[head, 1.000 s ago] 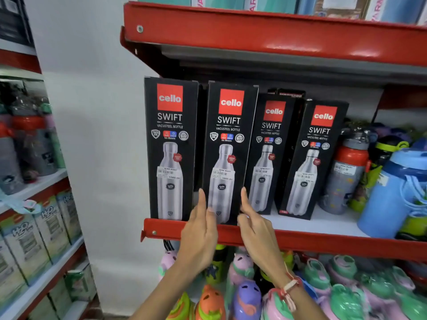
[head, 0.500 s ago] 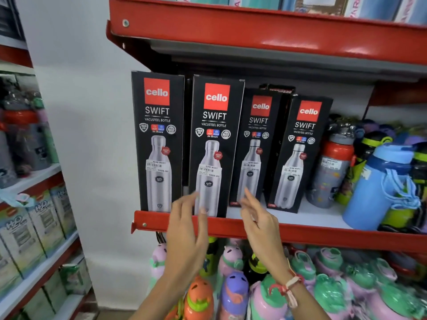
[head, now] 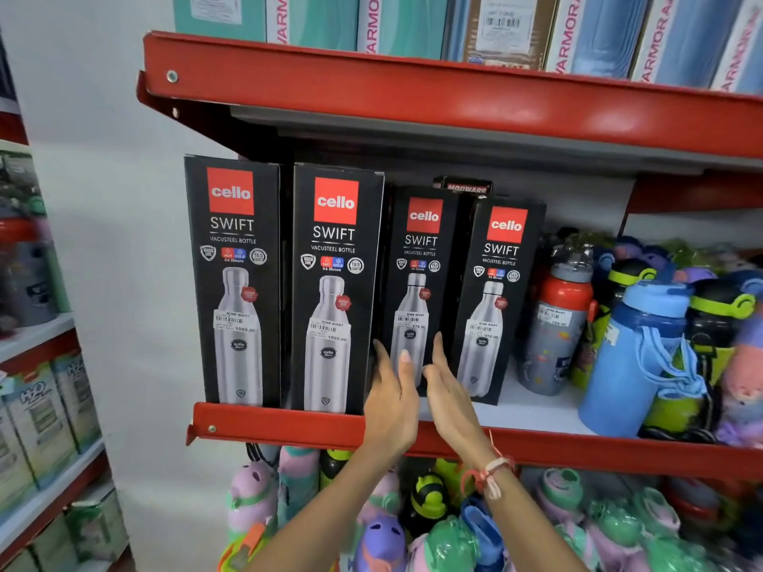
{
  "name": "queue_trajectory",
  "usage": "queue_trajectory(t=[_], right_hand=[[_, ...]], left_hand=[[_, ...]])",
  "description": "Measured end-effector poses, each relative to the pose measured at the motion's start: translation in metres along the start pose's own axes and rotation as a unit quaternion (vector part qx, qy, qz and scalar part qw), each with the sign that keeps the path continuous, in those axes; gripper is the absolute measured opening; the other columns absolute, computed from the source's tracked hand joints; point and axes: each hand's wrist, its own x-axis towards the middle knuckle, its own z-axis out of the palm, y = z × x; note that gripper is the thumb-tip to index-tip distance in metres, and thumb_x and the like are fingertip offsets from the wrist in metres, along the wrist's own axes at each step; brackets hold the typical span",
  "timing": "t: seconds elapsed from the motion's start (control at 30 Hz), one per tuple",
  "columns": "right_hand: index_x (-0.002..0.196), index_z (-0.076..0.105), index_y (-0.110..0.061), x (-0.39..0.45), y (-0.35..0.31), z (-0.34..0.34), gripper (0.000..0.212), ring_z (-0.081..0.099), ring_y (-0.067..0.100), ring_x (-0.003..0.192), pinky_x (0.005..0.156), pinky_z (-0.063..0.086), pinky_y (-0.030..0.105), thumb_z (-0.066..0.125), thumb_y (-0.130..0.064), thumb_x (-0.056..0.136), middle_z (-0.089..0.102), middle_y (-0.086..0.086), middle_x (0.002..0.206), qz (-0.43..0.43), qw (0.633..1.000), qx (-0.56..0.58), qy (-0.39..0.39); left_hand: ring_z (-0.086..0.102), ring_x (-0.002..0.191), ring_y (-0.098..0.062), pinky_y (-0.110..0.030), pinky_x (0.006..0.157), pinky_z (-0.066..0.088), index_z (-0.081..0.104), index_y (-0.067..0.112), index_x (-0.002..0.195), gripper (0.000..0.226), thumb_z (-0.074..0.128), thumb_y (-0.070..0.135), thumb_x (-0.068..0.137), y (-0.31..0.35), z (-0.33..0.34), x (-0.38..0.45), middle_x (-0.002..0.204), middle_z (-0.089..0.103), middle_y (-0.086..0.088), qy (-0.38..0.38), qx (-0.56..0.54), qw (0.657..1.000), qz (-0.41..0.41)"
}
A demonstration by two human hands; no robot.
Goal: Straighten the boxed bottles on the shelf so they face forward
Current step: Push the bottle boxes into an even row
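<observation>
Several black boxed bottles stand in a row on the red shelf. The two tall boxes at the left, the first box and the second box, face forward at the front edge. The third box sits further back, and the fourth box is turned slightly to the left. My left hand is open in front of the third box's lower left, fingers at the second box's right edge. My right hand is open at the third box's lower right. Whether they touch it is unclear.
Loose bottles stand to the right: an orange-and-grey bottle and a blue jug. The upper shelf overhangs with teal and blue boxes. Colourful kids' bottles fill the shelf below. Another rack stands at the left.
Both hands moved right from the second box to either side of the third box. The view shifted slightly.
</observation>
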Motion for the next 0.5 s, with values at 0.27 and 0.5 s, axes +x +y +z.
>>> queue_trajectory(t=[0.27, 0.5], right_hand=[[0.147, 0.010, -0.049, -0.032, 0.014, -0.002, 0.055, 0.056, 0.018, 0.090, 0.073, 0.036, 0.034, 0.025, -0.027, 0.099, 0.061, 0.000, 0.109, -0.045, 0.998, -0.026, 0.034], [0.142, 0.008, -0.053, -0.052, 0.019, -0.007, 0.057, 0.050, 0.015, 0.084, 0.068, 0.036, 0.022, 0.029, -0.022, 0.100, 0.057, 0.000, 0.088, -0.065, 0.997, -0.026, 0.042]], left_hand=[[0.050, 0.127, -0.027, -0.042, 0.106, 0.036, 0.012, 0.029, 0.151, 0.076, 0.005, 0.062, 0.084, -0.007, -0.017, -0.037, 0.139, 0.055, -0.007, 0.039, 0.081, 0.992, 0.087], [0.062, 0.070, -0.018, -0.035, 0.071, 0.039, 0.037, 0.033, 0.143, 0.063, 0.011, 0.055, 0.090, -0.014, -0.028, -0.055, 0.065, 0.066, -0.002, 0.096, 0.076, 0.986, 0.111]])
